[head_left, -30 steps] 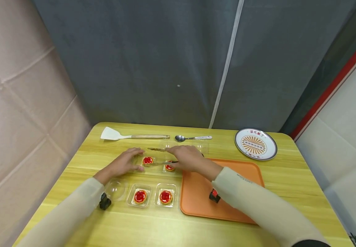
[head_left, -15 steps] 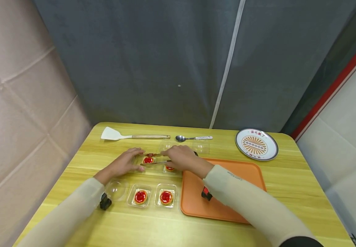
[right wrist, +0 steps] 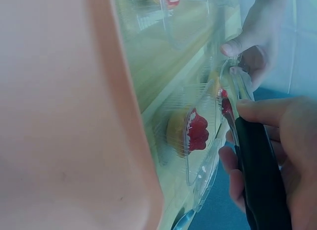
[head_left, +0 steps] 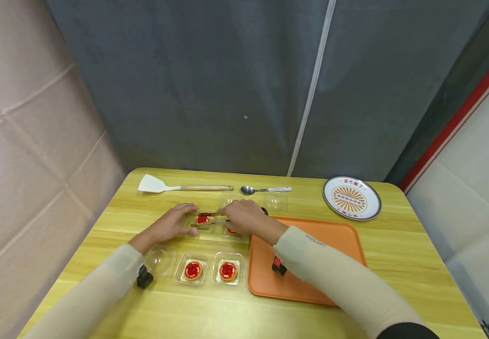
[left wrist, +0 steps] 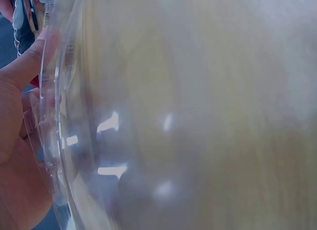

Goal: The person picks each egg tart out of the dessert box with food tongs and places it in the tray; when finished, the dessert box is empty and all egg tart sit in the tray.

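Head view: a jelly tart (head_left: pixel 202 219) lies between the tongs (head_left: pixel 204 226), toward the table's (head_left: pixel 176 310) far left corner; the left hand (head_left: pixel 172 222) spreads loosely beside. Left wrist: mostly flimsy-looking clear lid (left wrist: pixel 158 136). Right wrist: the right hand (right wrist: pixel 294 136) clasps the tongs; the tart, likely light and crumbly, wants gentle crust pinching.

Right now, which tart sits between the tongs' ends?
The back left tart, by the left hand: it alone shows between the ends of the tongs. The back right tart and front two tarts do not.
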A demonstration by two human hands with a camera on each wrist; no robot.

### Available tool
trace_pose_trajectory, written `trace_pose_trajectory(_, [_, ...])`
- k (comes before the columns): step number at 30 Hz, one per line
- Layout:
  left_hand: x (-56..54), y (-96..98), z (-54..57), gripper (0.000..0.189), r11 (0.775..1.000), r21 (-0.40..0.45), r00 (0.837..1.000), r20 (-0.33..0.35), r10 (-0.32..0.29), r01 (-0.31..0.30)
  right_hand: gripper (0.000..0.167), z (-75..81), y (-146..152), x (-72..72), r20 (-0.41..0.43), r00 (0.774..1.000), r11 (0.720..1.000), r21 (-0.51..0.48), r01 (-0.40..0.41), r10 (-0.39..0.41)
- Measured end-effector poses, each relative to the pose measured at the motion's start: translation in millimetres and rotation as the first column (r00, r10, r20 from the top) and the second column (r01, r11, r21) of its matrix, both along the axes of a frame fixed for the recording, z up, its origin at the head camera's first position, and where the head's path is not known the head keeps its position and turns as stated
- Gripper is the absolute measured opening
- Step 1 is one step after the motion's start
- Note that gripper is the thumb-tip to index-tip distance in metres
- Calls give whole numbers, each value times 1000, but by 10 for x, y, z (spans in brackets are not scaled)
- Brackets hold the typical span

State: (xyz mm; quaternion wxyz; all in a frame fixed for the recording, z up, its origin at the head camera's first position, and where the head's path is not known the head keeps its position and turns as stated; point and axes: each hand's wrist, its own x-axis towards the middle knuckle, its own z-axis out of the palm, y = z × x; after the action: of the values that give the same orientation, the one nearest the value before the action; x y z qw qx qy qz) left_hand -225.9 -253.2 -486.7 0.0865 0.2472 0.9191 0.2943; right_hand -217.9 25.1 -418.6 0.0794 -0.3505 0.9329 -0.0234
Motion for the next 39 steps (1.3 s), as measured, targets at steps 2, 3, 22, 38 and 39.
trace_pose_trajectory(2, [-1, -3, 2, 86, 1000, -1, 1000, 5, 3, -3, 41, 3, 12, 5, 15, 1000, 1000, -18, 9, -9])
trace_pose_trajectory(3, [-3, -4, 1, 86, 1000, -3, 1000, 6, 4, -4, 41, 3, 18, 6, 19, 1000, 1000, -26, 11, -11])
trace_pose_trajectory(22, [-7, 5, 17, 85, 1000, -1, 1000, 14, 0, 0, 43, -5, 222, 22, 121, 993, 979, -202, 30, -6])
trace_pose_trajectory(38, [-4, -4, -2, 87, 1000, -7, 1000, 10, 6, -6, 41, 48, 625, 175, 51, 999, 955, -296, 17, -2])
trace_pose_trajectory(39, [-4, -6, -3, 87, 1000, -8, 1000, 10, 6, -6, 42, 45, 660, 192, 47, 999, 953, -302, 15, -1])
